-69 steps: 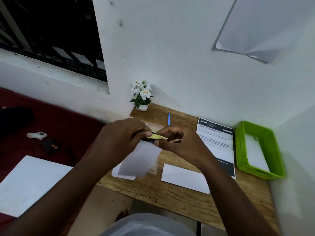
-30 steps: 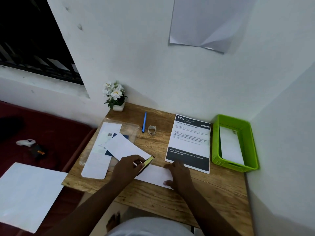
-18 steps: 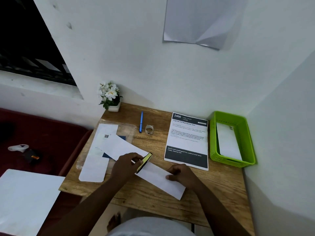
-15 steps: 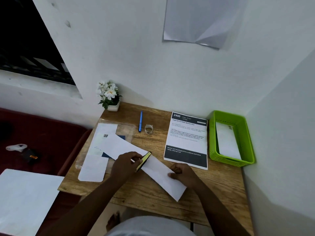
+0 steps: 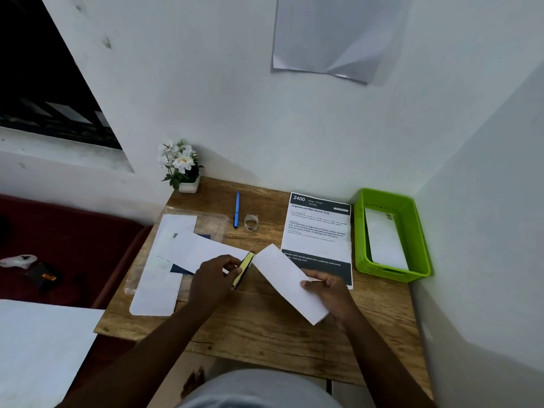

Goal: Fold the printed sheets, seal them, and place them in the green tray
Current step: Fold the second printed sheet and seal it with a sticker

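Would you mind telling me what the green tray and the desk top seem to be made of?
Green tray: apparently moulded plastic, going by its uniform bright colour, slotted walls and cut-out handle; slightly glossy. Desk top: wood or wood-look laminate, brown with visible grain lines and dark knots, matte; the picture cannot settle which.

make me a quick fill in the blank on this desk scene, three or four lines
1. The right hand holds a folded white ____.
2. The tray at the desk's right edge is ____ in colour.
3. The blue pen lies beside a roll of ____.
4. The left hand holds a small ____ and black object.

Missing words: sheet; green; tape; yellow
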